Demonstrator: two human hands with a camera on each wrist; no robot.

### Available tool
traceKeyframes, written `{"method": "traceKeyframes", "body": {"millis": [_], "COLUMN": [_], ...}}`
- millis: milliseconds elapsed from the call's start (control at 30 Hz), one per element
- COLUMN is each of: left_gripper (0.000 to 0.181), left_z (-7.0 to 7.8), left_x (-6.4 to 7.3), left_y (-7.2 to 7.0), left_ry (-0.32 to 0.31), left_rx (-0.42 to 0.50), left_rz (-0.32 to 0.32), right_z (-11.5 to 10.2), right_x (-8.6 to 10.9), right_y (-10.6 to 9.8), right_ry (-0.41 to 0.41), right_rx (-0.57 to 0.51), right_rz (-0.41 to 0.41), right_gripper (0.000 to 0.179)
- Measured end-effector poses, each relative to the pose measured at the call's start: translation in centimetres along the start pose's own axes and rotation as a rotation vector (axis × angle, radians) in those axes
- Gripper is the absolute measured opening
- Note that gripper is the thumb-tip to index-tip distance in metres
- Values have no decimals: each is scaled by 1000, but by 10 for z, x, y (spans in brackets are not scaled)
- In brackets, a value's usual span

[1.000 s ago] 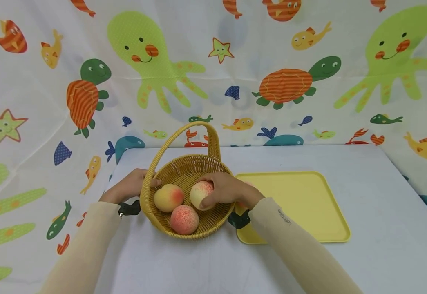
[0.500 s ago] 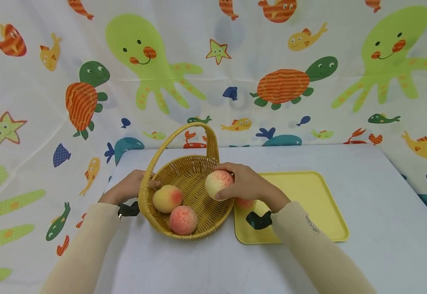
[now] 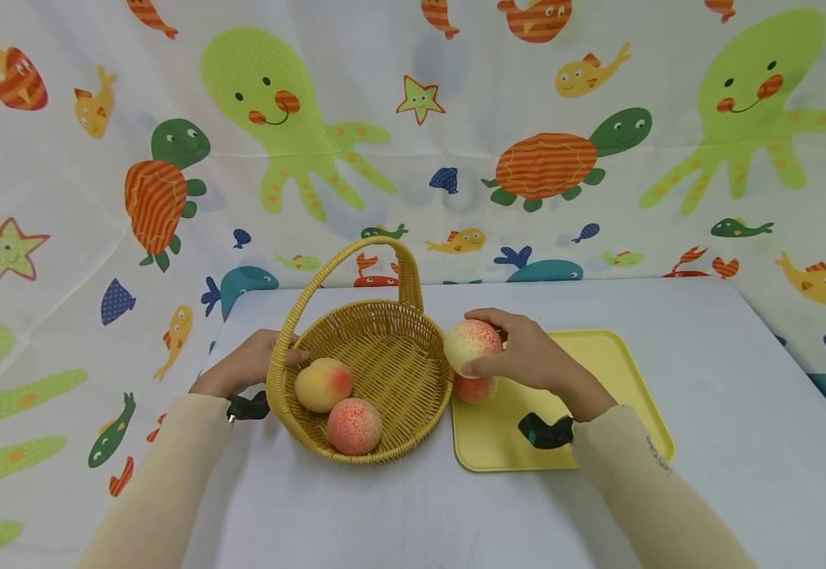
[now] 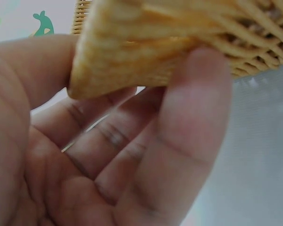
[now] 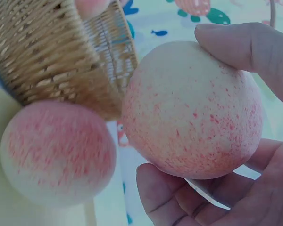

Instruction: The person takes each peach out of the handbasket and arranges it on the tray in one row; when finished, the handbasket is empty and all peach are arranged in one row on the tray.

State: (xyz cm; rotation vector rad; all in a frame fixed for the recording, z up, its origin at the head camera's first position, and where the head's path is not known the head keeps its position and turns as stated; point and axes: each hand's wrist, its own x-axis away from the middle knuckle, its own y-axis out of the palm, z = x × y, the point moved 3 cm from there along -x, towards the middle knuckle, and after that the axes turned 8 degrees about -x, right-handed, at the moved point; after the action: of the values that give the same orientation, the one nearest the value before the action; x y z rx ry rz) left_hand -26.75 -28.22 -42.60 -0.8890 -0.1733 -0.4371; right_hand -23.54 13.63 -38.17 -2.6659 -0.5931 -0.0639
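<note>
My right hand [image 3: 529,352] grips a pale peach [image 3: 471,346] with red speckles, held up over the left end of the yellow tray [image 3: 619,395]. In the right wrist view, thumb and fingers curl round this peach [image 5: 193,110]. A second peach [image 5: 56,153] lies on the tray, just below it. My left hand [image 3: 250,363] holds the left rim of the wicker basket [image 3: 401,379]; in the left wrist view the rim [image 4: 127,47] sits between thumb and fingers. Inside the basket are a yellow-orange peach [image 3: 323,385] and a pink peach [image 3: 354,426].
The basket's tall handle [image 3: 337,265] arches above its left and back sides. The tray stands right beside the basket on a white table [image 3: 733,411]. Behind hangs a cloth [image 3: 441,103] printed with sea animals. A black strap mount sits at each wrist.
My right hand has lifted the pale peach out of the basket and carried it right, over the tray. My left hand stays on the basket rim.
</note>
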Motion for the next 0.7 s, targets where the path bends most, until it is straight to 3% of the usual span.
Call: {"method": "traceKeyframes", "body": {"millis": [233,700], "left_gripper": [34,31], "left_z": [1,1], "left_x": [1,1], "left_y": [1,0], "left_ry": [-31,13], "left_rx": [-6,44], "left_rz": [-3,15], "right_z": [11,39], "right_x": [10,20], "right_y": [-11,-27], "right_ry": [0,37], "right_rx": [2,1], "right_rz": [71,159], "right_gripper": [79,81]}}
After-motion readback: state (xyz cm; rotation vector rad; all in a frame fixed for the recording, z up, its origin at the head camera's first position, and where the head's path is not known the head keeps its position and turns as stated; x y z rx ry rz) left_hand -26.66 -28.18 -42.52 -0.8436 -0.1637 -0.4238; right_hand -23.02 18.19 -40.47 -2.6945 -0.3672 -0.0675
